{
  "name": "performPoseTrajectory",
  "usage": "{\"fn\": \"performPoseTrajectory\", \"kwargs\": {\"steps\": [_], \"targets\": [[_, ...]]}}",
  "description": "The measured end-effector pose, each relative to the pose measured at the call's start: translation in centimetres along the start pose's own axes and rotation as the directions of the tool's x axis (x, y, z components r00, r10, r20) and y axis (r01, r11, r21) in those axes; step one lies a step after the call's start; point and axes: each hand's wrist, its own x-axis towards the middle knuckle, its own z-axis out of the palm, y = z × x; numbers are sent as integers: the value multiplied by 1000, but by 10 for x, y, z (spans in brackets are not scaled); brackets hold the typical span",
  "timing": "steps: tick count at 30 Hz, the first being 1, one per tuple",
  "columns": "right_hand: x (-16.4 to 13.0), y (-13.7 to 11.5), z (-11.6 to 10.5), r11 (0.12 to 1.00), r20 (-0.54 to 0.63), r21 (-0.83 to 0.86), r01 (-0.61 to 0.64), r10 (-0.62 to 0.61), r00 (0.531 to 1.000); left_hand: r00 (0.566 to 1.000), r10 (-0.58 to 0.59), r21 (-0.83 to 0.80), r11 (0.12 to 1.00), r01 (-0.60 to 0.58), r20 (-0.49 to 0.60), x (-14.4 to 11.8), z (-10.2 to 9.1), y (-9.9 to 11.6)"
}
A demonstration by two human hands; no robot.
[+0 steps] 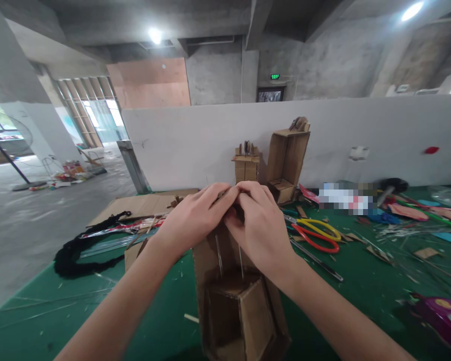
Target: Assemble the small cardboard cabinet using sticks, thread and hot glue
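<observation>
A brown cardboard model (pixel 258 311) stands in front of me, with a box-shaped lower part and a tall back panel. Two thin pale strands (pixel 219 253) run up from the lower box toward its top. My left hand (pixel 201 213) and my right hand (pixel 261 225) meet at the model's upper end, fingers bent and pressed together. What the fingertips pinch there is hidden behind the hands. Just beyond them rise a small cardboard piece with discs on top (pixel 246 163) and a taller open cardboard frame (pixel 288 158).
To the right lie scissors with red and yellow handles (pixel 319 235), a pen (pixel 319 260) and a purple object (pixel 441 316). Black yarn (pixel 69 258) and a flat cardboard sheet (pixel 115 208) are on the left. A white partition (pixel 195 145) borders the green tabletop (pixel 161 316) behind.
</observation>
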Motion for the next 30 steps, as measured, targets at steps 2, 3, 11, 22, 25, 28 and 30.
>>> {"fn": "performPoseTrajectory", "kwargs": {"steps": [2, 3, 11, 22, 25, 28, 30], "targets": [[0, 0, 0, 1000, 6, -4, -3, 4, 1000, 1000, -13, -35, 999, 13, 3, 0, 0, 0], [0, 0, 0, 1000, 8, -8, -5, 5, 1000, 1000, -27, -68, 997, 28, 8, 0, 1, 0], [1, -1, -1, 999, -63, -52, -17, 14, 998, 960, -277, -398, 886, 238, -41, 1, 3, 1], [1, -1, -2, 1000, -59, -2, 14, -14, 998, 926, -374, -425, 831, 359, 51, 1, -1, -3], [2, 0, -2, 1000, -60, 12, 8, -7, 998, 919, -388, -431, 820, 378, 67, 1, -1, -2], [3, 3, -3, 1000, -59, 9, 8, -8, 998, 909, -408, -466, 790, 398, 86, 1, 1, 0], [4, 5, -5, 999, -56, -17, 33, -34, 998, 910, -405, -484, 781, 395, 90, 1, 3, 1]]}}
